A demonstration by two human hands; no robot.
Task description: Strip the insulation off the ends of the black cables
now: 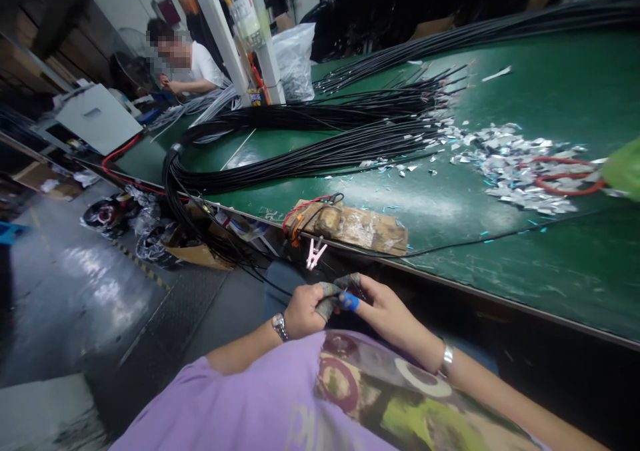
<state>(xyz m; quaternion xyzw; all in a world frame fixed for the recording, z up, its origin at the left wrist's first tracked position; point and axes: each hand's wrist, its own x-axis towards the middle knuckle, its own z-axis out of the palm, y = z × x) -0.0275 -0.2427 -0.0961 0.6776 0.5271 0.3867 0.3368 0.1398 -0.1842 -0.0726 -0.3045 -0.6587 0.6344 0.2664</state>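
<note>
Before the worktop (500, 264), the left hand's (304, 311) grip looks pinched on a black cable (274, 284), while the right hand's (385, 304), meeting it, I cannot read; fine finger-work on the cable seems in hand, next calling for a steady hold.

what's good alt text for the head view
A person's left hand and right hand, with tape-wrapped fingers, meet before a green workbench, whatever they pinch too small to make out. Long black cable bundles and silvery foil scraps lie on it; a white-shirted co-worker appears beyond.
</note>
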